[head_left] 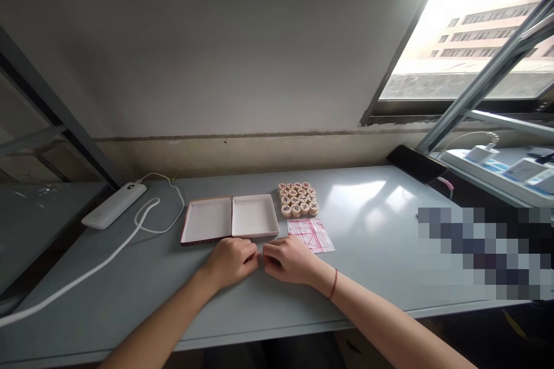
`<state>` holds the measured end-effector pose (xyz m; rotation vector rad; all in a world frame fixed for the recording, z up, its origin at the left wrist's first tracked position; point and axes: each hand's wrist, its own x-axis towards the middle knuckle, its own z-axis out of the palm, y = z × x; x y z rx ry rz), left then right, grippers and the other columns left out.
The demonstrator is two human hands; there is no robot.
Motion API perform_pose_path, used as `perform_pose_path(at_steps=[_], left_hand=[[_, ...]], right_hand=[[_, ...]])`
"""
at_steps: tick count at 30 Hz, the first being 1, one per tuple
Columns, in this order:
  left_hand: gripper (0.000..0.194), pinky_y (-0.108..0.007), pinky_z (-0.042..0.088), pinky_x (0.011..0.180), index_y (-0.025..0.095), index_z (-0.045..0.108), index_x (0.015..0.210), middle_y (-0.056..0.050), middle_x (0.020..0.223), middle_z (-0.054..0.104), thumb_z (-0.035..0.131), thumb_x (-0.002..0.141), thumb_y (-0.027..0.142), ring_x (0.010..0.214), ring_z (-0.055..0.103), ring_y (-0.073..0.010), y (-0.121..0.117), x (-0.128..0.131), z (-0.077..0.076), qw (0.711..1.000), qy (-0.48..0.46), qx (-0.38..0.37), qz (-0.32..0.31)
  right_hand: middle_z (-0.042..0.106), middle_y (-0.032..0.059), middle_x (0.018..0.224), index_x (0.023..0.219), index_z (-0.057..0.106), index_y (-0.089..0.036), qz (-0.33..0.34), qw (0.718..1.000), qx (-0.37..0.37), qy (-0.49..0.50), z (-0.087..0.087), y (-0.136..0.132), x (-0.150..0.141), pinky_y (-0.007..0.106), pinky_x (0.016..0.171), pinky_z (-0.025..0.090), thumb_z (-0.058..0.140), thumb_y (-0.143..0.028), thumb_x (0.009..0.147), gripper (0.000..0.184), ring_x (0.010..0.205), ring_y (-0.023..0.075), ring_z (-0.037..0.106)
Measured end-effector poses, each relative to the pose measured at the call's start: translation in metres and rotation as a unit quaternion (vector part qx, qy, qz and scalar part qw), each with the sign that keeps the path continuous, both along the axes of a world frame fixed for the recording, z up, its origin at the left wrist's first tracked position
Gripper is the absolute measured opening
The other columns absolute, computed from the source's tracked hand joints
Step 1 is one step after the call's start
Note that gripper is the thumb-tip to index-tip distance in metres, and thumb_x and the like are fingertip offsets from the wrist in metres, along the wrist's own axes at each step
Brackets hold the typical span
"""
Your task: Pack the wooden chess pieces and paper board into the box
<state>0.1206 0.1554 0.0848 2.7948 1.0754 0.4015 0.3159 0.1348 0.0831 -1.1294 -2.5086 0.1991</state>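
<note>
An open box (242, 218) lies leftmost; before it, the left hand (234, 260) and right hand (285, 259) rest loosely curled, apparently empty, seemingly paused. Grasping the stacked round pieces (298, 199), behind the red-lined sheet (310, 234) at right, would call for uncurled fingers.

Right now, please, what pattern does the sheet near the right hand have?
The sheet is whitish with reddish crossing lines; head view.

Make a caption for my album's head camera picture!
Left hand and right hand, loosely curled, near an open box and stacked round pieces.
</note>
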Motion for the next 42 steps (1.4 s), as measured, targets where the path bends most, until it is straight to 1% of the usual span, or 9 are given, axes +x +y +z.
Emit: perform_pose_path(at_steps=[6,13,19,23,26,33,42], left_hand=[[0.023,-0.025,0.031,0.053,0.019,0.050,0.059,0.002,0.058,0.056,0.050,0.081,0.018,0.054,0.052,-0.0120,0.0005,-0.0001,-0.0011,1.000,-0.012,-0.003,0.000],[0.025,-0.024,0.033,0.053,0.019,0.051,0.060,0.001,0.058,0.056,0.049,0.084,0.024,0.055,0.053,-0.0122,0.0005,-0.0002,-0.0001,1.000,-0.013,-0.021,0.003],[0.023,-0.025,0.032,0.054,0.019,0.053,0.064,0.001,0.061,0.058,0.049,0.086,0.025,0.056,0.054,-0.0126,-0.0002,-0.0008,-0.0025,1.000,0.018,0.015,-0.014],[0.024,-0.025,0.031,0.053,0.018,0.053,0.066,0.000,0.061,0.058,0.047,0.088,0.025,0.056,0.054,-0.0129,-0.0008,-0.0003,-0.0032,0.998,0.030,0.050,-0.034],[0.025,-0.026,0.031,0.053,0.018,0.052,0.065,0.000,0.061,0.058,0.046,0.089,0.025,0.055,0.053,-0.0129,-0.0010,-0.0003,-0.0037,0.997,0.026,0.060,-0.039],[0.025,-0.026,0.032,0.053,0.019,0.051,0.064,0.000,0.060,0.056,0.047,0.088,0.025,0.055,0.052,-0.0127,-0.0012,-0.0012,-0.0046,0.997,0.025,0.063,-0.036],[0.023,-0.025,0.032,0.053,0.019,0.049,0.062,0.002,0.058,0.056,0.049,0.085,0.022,0.053,0.052,-0.0127,-0.0001,-0.0001,-0.0027,0.998,-0.001,0.052,-0.028]], right_hand=[[0.053,-0.0013,0.052,0.061,0.050,-0.018,-0.020,0.999,-0.022,0.018,0.0008,0.0015,0.0010,0.022,0.046,0.020,0.049,-0.020,0.077,0.016,0.045,0.0088,0.040],[0.051,-0.0019,0.051,0.060,0.050,-0.018,-0.027,0.999,-0.033,0.031,0.0038,0.0013,0.0013,0.022,0.047,0.021,0.050,-0.018,0.076,0.016,0.045,0.0090,0.041],[0.053,-0.0015,0.053,0.061,0.050,-0.018,-0.032,0.998,-0.042,0.025,0.0014,0.0019,0.0014,0.022,0.047,0.022,0.051,-0.018,0.077,0.016,0.046,0.0090,0.043],[0.054,-0.0009,0.054,0.062,0.050,-0.018,-0.024,0.999,-0.031,0.015,-0.0020,0.0019,0.0022,0.022,0.048,0.021,0.050,-0.020,0.078,0.016,0.047,0.0094,0.044],[0.056,-0.0003,0.057,0.063,0.049,-0.018,-0.014,1.000,-0.019,0.009,-0.0027,0.0021,0.0026,0.023,0.048,0.021,0.050,-0.020,0.078,0.016,0.049,0.0094,0.045],[0.057,-0.0007,0.058,0.063,0.047,-0.018,-0.010,1.000,-0.005,-0.001,-0.0017,0.0029,0.0026,0.024,0.047,0.019,0.049,-0.020,0.079,0.016,0.048,0.0090,0.043],[0.056,-0.0006,0.058,0.063,0.048,-0.018,-0.011,1.000,0.012,-0.009,-0.0003,0.0019,0.0026,0.024,0.047,0.018,0.049,-0.019,0.079,0.016,0.047,0.0088,0.043]])
